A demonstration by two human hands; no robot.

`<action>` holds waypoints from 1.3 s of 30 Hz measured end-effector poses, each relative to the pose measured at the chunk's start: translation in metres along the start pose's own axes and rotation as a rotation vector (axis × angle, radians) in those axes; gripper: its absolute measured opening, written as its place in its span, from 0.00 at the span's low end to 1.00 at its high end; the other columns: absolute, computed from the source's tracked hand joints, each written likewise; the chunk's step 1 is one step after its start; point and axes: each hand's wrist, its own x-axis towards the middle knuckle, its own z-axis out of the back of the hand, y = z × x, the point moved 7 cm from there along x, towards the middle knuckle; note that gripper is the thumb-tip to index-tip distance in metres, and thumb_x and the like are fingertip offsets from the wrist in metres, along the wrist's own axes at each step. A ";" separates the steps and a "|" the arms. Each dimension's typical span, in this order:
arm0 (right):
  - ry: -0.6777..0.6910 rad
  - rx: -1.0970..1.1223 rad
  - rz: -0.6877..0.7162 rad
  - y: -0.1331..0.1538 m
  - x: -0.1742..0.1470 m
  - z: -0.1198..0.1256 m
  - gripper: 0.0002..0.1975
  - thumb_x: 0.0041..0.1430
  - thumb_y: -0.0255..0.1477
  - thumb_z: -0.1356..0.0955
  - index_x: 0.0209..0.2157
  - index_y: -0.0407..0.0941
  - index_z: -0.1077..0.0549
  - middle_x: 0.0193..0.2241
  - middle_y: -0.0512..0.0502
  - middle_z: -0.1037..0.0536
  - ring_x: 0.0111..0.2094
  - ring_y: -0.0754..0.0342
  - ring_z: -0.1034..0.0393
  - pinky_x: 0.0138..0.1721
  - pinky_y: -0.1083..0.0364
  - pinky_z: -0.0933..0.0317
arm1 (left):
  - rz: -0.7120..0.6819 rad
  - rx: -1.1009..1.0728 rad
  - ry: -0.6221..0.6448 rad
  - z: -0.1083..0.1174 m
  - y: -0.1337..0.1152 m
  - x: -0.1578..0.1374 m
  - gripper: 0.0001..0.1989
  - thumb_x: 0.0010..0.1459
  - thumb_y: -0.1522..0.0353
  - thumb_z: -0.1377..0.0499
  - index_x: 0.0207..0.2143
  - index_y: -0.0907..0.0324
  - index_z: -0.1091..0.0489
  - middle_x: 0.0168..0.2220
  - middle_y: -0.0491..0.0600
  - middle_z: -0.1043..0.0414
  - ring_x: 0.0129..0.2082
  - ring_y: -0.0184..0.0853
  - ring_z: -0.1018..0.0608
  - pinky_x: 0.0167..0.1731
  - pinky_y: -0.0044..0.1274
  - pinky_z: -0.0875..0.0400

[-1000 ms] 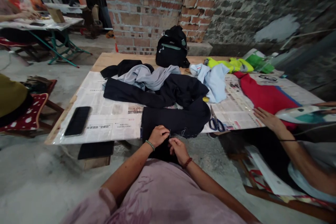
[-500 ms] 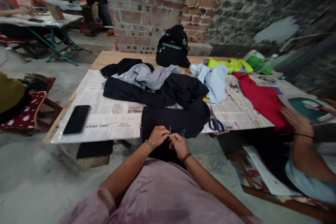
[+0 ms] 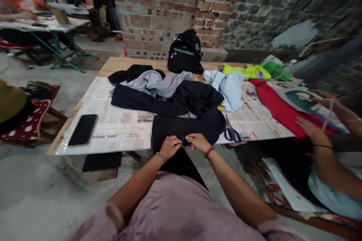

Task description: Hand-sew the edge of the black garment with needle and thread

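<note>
At the table's near edge, a dark navy garment [image 3: 188,126], perhaps a trouser leg, lies flat. My left hand [image 3: 170,147] pinches its lower edge between thumb and fingers. Close by on the right, my right hand [image 3: 199,143] is closed in a pinch at the same edge. Whatever is in its fingertips is too small to make out. A thin, light, needle-like line shows between the two hands. Scissors [image 3: 233,134] with dark blue handles lie right of the garment, apart from my hands.
Newspaper covers the table [image 3: 104,58]. A phone [image 3: 83,129] lies left; grey cloth [image 3: 161,84], light-blue cloth [image 3: 227,86] and a black backpack [image 3: 184,52] are farther back. On the right, another person's hands [image 3: 308,128] rest at red fabric [image 3: 278,109] and a round-patterned piece.
My right hand has moved slightly right and up, away from my left hand, which stays at the edge. The other person's patterned piece has shifted left and back over the red fabric.
</note>
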 end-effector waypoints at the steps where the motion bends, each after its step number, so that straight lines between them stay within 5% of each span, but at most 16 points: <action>1: 0.052 0.022 -0.035 -0.002 0.003 -0.008 0.09 0.45 0.33 0.34 0.22 0.41 0.28 0.06 0.55 0.38 0.08 0.63 0.47 0.11 0.62 0.57 | -0.006 0.013 0.004 -0.001 0.000 0.000 0.07 0.51 0.73 0.45 0.29 0.57 0.28 0.28 0.45 0.29 0.32 0.29 0.29 0.36 0.23 0.40; 5: 0.107 0.130 -0.068 -0.005 0.002 -0.022 0.08 0.42 0.32 0.33 0.20 0.41 0.29 0.05 0.57 0.40 0.08 0.64 0.49 0.10 0.63 0.60 | -0.008 0.042 0.024 -0.003 0.001 0.000 0.07 0.51 0.73 0.45 0.29 0.57 0.28 0.28 0.46 0.29 0.32 0.29 0.29 0.35 0.23 0.40; 18: -0.026 0.164 0.080 -0.001 0.001 -0.025 0.03 0.44 0.28 0.38 0.21 0.43 0.34 0.06 0.59 0.40 0.08 0.64 0.47 0.12 0.64 0.54 | 0.012 0.035 0.029 -0.004 0.001 0.004 0.06 0.50 0.74 0.44 0.27 0.57 0.28 0.28 0.45 0.29 0.32 0.29 0.29 0.35 0.23 0.40; 28: 0.034 0.673 -0.125 -0.013 0.004 -0.038 0.07 0.35 0.28 0.34 0.20 0.43 0.38 0.10 0.57 0.36 0.08 0.66 0.51 0.09 0.64 0.61 | 0.034 -0.032 0.014 -0.002 0.002 0.006 0.06 0.49 0.75 0.43 0.27 0.58 0.28 0.27 0.45 0.29 0.31 0.28 0.29 0.35 0.22 0.39; 39: 0.014 0.395 0.010 -0.002 0.001 -0.031 0.04 0.38 0.27 0.36 0.21 0.44 0.37 0.06 0.60 0.40 0.08 0.64 0.48 0.10 0.65 0.59 | 0.025 -0.001 0.013 -0.005 0.004 0.005 0.06 0.50 0.74 0.44 0.27 0.58 0.28 0.27 0.45 0.29 0.31 0.29 0.29 0.35 0.22 0.40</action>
